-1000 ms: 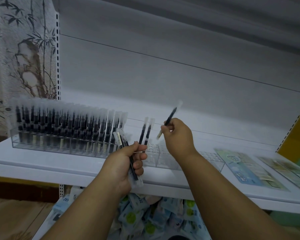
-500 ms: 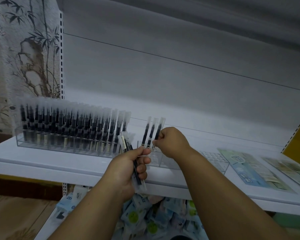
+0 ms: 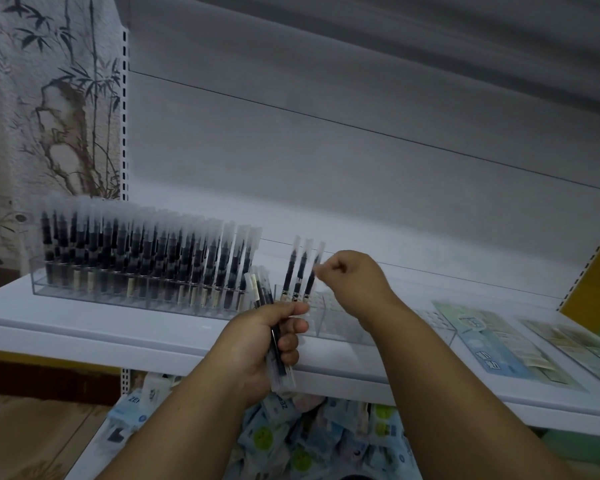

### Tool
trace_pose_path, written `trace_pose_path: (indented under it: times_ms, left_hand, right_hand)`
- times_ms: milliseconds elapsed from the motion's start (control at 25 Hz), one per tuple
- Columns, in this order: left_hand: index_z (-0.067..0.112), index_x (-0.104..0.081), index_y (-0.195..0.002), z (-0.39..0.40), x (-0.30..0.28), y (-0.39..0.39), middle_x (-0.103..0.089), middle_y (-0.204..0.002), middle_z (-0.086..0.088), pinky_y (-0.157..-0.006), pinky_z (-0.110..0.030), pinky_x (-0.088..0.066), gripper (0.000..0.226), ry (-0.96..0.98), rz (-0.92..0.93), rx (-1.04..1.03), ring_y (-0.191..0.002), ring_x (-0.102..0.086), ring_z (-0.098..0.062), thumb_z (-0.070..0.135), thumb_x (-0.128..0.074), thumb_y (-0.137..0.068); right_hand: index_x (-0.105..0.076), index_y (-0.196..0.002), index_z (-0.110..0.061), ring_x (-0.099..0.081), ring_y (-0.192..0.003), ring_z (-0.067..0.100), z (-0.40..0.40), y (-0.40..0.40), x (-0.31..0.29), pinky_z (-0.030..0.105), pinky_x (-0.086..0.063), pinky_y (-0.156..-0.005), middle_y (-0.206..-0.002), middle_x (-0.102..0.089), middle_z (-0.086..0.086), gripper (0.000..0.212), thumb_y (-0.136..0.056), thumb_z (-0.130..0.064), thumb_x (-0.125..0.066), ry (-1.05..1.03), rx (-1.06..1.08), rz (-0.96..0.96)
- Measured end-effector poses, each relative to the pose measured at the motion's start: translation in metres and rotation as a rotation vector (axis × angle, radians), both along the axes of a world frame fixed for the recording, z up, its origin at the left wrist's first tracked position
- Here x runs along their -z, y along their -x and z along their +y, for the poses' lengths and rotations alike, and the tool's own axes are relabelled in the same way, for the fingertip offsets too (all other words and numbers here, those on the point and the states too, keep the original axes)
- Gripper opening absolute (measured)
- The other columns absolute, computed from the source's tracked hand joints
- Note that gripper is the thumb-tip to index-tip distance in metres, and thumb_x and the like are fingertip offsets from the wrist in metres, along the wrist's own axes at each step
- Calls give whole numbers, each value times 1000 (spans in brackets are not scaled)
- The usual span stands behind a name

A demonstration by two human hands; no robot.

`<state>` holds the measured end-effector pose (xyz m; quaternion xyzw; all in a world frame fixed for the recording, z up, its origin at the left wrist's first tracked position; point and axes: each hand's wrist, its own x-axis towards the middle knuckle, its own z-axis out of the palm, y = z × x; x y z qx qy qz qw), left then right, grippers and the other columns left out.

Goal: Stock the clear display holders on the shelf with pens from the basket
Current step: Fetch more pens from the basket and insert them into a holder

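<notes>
I see the left hand clamped around a small bundle of pens, held upright in front of the white shelf. The right hand sits just beside the rightmost of three pens standing in the near-empty clear holder; its fingers are curled, but I cannot tell whether they pinch that pen or hold nothing. The full clear holder stands to the left, packed with upright pens in rows. Flat printed packets lie on the shelf to the right. More packets lie heaped below the shelf.
</notes>
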<state>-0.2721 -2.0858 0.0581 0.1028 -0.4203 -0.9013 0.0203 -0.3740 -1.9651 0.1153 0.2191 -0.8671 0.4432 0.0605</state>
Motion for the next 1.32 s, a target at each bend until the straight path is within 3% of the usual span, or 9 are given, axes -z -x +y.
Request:
trace_pose_path:
  times_ms: [80,200,520,680,800,920,1000,1160,1320]
  left_hand:
    - [-1,-64,-104,7,-3,1,-59,-64,-7,-40,-22,-30,20,32,6,74,-42,-37,-12,13,-52,-96]
    - [1,-62,-99,17,-8,0,-59,-65,-8,-41,-22,-31,17,37,14,148,-42,-39,-11,14,-52,-96]
    - [3,-68,-109,20,-10,-1,-74,-89,-20,-48,-24,-49,25,-2,-19,59,-55,-61,-18,19,-52,-99]
    - [2,-66,-108,19,-7,2,-71,-75,-14,-39,-20,-37,22,60,-23,-48,-45,-47,-12,16,-54,-98]
    - [3,-64,-107,16,-12,6,-68,-70,-12,-38,-19,-31,18,52,2,-94,-41,-42,-12,15,-53,-98]
    - [4,-64,-105,13,-15,6,-69,-70,-12,-38,-20,-28,19,74,17,-71,-40,-40,-11,17,-52,-99]
    - [3,-65,-102,11,-14,6,-66,-65,-9,-38,-21,-27,22,77,17,-60,-39,-37,-10,20,-51,-99]
    - [3,-66,-96,8,-9,5,-52,-55,-2,-35,-19,-24,23,28,21,-85,-35,-31,-8,18,-50,-100]
    - [3,-67,-96,8,-5,5,-48,-57,-1,-35,-19,-23,23,11,13,-67,-36,-29,-8,18,-50,-100]
  right_hand:
    - [-71,-97,-18,-61,-65,5,-4,-18,-7,22,-48,-59,-88,-72,-2,12,-92,-29,-67,69,-224,-194]
    - [-71,-108,-16,-56,-54,6,-5,-25,-14,22,-45,-51,-69,-68,-5,17,-91,-18,-69,113,-341,-299]
    - [-66,-95,-9,-45,-41,2,5,-13,-12,19,-37,-47,-82,-76,8,7,-89,-12,-69,503,-31,-159]
    - [-65,-108,-28,-57,-66,0,13,-4,-2,23,-43,-66,-93,-68,-10,14,-95,-31,-62,246,126,224]
    - [-62,-127,-31,-54,-72,13,15,-9,19,25,-43,-60,-103,-54,-6,32,-96,-24,-58,-217,65,722]
    - [-70,-116,-20,-57,-67,19,18,-3,30,23,-39,-52,-98,-59,0,30,-86,-16,-67,-325,3,1007]
    - [-72,-110,-17,-55,-67,15,17,1,24,18,-36,-53,-97,-59,-2,22,-91,-23,-63,-221,107,906]
    - [-72,-105,-15,-57,-87,7,12,12,13,18,-40,-76,-103,-66,-4,20,-96,-28,-60,174,136,227]
    - [-69,-102,-14,-59,-90,9,2,14,18,18,-41,-76,-94,-65,-7,13,-93,-23,-64,146,121,240]
